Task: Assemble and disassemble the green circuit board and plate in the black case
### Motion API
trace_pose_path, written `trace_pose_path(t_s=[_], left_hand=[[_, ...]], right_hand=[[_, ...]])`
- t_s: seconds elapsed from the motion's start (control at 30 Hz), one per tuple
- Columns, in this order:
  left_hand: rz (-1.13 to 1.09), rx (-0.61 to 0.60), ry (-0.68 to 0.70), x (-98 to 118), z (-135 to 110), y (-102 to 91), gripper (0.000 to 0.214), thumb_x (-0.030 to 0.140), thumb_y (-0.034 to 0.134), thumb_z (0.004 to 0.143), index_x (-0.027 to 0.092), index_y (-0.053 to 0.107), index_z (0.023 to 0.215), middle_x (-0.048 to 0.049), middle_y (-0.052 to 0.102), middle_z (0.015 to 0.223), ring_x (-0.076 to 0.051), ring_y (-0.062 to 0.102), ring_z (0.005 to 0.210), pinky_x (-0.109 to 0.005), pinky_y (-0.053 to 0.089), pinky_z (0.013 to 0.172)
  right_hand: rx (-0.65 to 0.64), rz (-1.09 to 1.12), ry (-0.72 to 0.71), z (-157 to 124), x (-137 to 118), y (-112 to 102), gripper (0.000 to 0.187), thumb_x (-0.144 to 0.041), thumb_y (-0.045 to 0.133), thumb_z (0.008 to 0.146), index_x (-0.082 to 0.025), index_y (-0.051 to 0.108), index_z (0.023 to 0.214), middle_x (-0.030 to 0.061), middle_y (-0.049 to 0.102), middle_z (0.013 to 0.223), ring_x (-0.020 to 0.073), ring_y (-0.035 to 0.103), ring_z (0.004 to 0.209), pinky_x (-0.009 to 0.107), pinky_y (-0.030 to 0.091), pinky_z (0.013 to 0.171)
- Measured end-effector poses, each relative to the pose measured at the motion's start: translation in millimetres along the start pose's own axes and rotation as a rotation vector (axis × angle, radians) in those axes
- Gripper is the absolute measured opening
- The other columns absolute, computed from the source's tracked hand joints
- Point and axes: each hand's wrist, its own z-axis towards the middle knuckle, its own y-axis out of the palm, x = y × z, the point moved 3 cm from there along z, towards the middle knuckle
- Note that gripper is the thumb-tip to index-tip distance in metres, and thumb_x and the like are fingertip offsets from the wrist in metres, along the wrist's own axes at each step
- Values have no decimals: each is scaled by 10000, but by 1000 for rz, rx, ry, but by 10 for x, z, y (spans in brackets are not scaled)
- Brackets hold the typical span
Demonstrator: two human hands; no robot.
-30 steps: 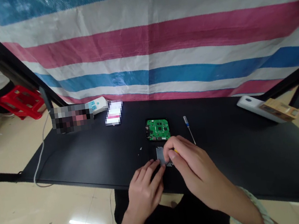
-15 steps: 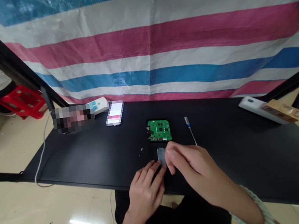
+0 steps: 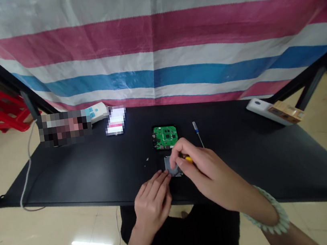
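Pinning the plate [image 3: 167, 163]

In the head view, the grey plate is lying on the table [image 3: 113, 178], just on the near side of the board [image 3: 165, 136]. The left hand [image 3: 152, 203] is resting its fingertips on the plate's left edge, clamped on nothing, probably steadying it. The right hand [image 3: 203, 169] is gripping a yellow tool [image 3: 189, 159] in curled fingers over the plate; the tip is hiding behind them. The screwdriver [image 3: 196, 131] is lying beyond that hand, seemingly within reach. Small bits [image 3: 147, 159] are sitting left of the plate, perhaps for safekeeping.

No brand or writing is showing legibly: the phone's [image 3: 116, 120] screen is pixelated, the box's [image 3: 286, 111] print too small.
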Motion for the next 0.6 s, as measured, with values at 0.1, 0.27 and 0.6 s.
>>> trace_pose_path(t_s=[0.1, 0.27, 0.6], left_hand=[[7, 5, 8, 6, 19, -2, 390, 83, 527, 1039, 147, 666, 1398, -83, 755, 1360, -225, 685, 1319, -337, 534, 1027], [12, 11, 3, 19, 20, -3, 375, 84, 551, 1034, 148, 676, 1381, -86, 764, 1334, -227, 695, 1300, -336, 531, 1028], [15, -12, -13, 14, 19, -14, 367, 108, 539, 1048, 170, 666, 1387, -80, 759, 1339, -232, 692, 1287, -350, 530, 999]], right_hand=[[42, -72, -55, 28, -17, -13, 230, -239, 391, 1096, -230, 538, 918, 10, 642, 889, 163, 613, 844, 321, 450, 775], [-12, 38, 1, 71, 15, 45, 323, -320, 379, 1129, -235, 536, 860, -39, 601, 723, 128, 577, 648, 306, 429, 689], [-20, 20, 70, 38, 25, 58, 321, -415, 407, 1130, -248, 527, 884, -59, 580, 666, 127, 562, 594, 301, 426, 651]])
